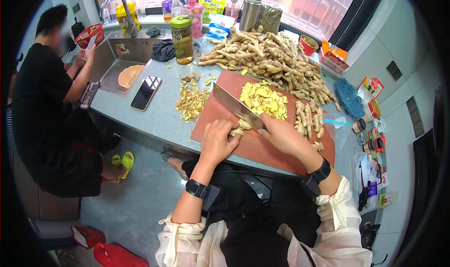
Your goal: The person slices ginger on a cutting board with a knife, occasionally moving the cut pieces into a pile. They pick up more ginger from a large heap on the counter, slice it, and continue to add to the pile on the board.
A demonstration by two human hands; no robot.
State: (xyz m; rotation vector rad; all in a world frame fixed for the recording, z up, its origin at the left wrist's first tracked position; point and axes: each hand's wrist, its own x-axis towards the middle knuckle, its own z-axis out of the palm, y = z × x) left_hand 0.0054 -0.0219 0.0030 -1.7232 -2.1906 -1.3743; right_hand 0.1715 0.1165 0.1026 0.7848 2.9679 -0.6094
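My right hand (277,132) is closed on the handle of a cleaver (236,105), its broad blade slanting up to the left over the cutting board (211,119). Under my left hand (218,142), whose fingers are curled, a piece of ginger (238,130) is held against the board, right beside the blade. A heap of yellow ginger slices (265,99) lies just beyond the cleaver. Several whole ginger roots (307,117) rest on the board to the right of my right hand.
A big pile of ginger roots (276,56) covers the counter behind the board. Trimmings (191,98) and a phone (146,93) lie to the left, near a lidded bottle (183,39) and a sink (110,70). Someone in black (51,93) sits at the left.
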